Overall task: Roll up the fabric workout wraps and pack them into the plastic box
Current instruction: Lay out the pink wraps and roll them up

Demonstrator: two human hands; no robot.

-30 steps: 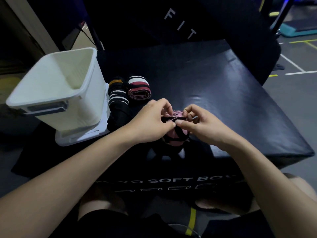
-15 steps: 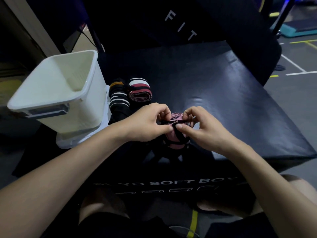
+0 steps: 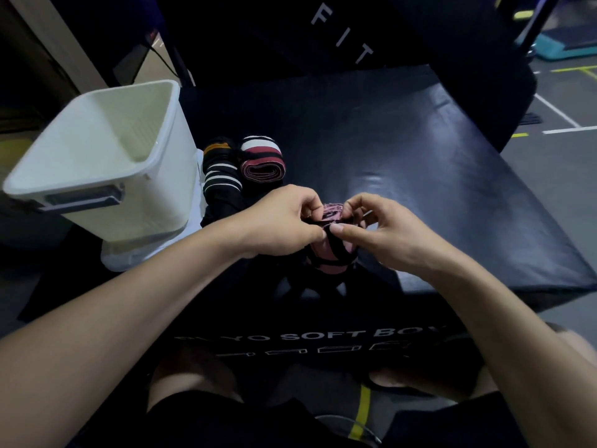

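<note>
A rolled pink wrap (image 3: 329, 257) with thin black straps crossing it stands near the front edge of the black soft box (image 3: 436, 176). My left hand (image 3: 284, 221) grips its top from the left. My right hand (image 3: 384, 231) pinches the black strap at the roll's top from the right. Behind them lie a rolled maroon-and-white wrap (image 3: 263, 160) and a black wrap with white stripes (image 3: 221, 176). The white plastic box (image 3: 106, 163) stands open at the left, tilted, with nothing seen inside.
The white box rests on a white lid (image 3: 129, 257) at the soft box's left side. A dark padded block with letters (image 3: 342, 33) rises behind. Grey floor with painted lines (image 3: 562, 118) lies to the right. My knees are below the front edge.
Both hands stayed on the pink roll, their fingers shifting slightly along the black strap at its top. The view moved a little; the other wraps and white box stayed put.
</note>
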